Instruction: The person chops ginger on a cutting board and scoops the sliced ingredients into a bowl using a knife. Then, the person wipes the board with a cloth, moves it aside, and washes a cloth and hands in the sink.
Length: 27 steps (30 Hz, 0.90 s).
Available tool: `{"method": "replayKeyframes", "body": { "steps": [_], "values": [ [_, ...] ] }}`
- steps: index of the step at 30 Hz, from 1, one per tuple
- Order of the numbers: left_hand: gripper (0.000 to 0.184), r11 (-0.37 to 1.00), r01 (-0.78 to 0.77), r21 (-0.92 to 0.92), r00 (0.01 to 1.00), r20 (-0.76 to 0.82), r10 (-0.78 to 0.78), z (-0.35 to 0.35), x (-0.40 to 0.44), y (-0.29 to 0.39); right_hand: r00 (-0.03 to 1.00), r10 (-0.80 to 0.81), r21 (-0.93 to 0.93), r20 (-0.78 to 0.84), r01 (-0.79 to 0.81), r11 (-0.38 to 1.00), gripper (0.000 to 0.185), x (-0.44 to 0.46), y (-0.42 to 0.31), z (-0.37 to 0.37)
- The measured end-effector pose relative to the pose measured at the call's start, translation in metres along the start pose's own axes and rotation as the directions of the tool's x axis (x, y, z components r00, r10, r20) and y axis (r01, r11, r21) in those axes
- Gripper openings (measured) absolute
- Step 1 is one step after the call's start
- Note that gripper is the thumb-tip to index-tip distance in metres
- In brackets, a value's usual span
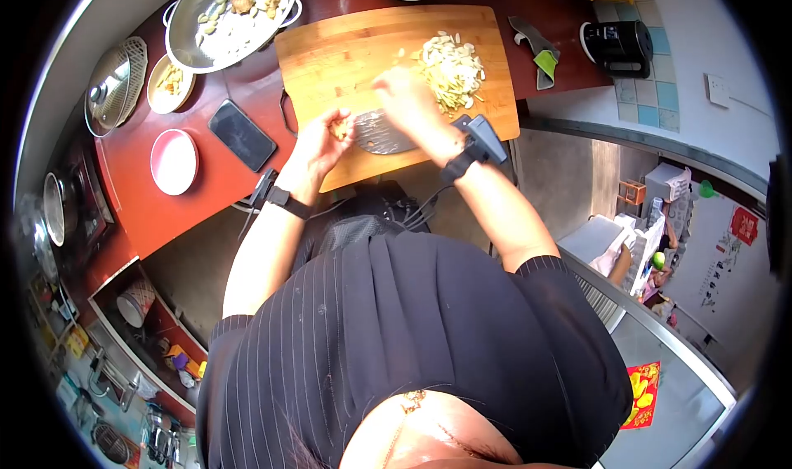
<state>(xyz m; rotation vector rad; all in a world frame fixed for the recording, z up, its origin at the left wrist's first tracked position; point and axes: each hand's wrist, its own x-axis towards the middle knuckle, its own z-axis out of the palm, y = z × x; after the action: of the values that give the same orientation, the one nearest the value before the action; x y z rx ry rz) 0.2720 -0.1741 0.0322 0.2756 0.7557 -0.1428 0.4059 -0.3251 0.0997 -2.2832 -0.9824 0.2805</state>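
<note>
My left hand (322, 141) is at the front left of the wooden cutting board (330, 56), its fingers curled round a small yellow-brown piece (340, 129) that looks like ginger. Over the middle of the board is my right hand (406, 99), smeared by motion, so what its fingers do is unclear. Between the hands, a broad-bladed cleaver (381, 132) lies flat on the board, partly hidden by my right hand and wrist. Sliced pale garlic and yellowish strips make a pile (452, 69) at the board's right side.
Left of the board stand a steel pan (186, 50) with garlic cloves, a small bowl (158, 104) with yellow pieces, a pink-rimmed bowl (174, 162) and a phone (242, 136). A sheathed knife (536, 48) and black kettle (617, 48) sit to the right.
</note>
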Motion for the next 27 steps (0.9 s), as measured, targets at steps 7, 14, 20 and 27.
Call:
{"method": "replayKeyframes", "body": {
  "steps": [7,14,20,27],
  "values": [
    [0.012,0.985,-0.171,-0.037,0.985,0.006,0.172,-0.052,-0.052,0.094,0.952,0.142,-0.191,-0.272,-0.198,0.961,0.006,-0.004,0.093,-0.052],
    [0.037,0.793,-0.609,0.001,0.750,-0.324,0.576,-0.147,-0.090,0.283,0.989,0.142,-0.141,-0.051,-0.147,0.979,0.009,-0.053,0.062,-0.055],
    [0.086,0.830,-0.558,0.013,0.755,-0.408,0.514,-0.090,-0.116,0.315,0.972,-0.009,-0.333,0.234,0.089,0.939,0.030,-0.095,0.032,-0.043],
    [0.040,0.519,-0.536,0.666,0.475,-0.270,0.838,-0.195,-0.151,0.288,0.978,-0.125,-0.403,0.167,0.184,0.897,0.045,-0.096,0.035,-0.022]
  ]
}}
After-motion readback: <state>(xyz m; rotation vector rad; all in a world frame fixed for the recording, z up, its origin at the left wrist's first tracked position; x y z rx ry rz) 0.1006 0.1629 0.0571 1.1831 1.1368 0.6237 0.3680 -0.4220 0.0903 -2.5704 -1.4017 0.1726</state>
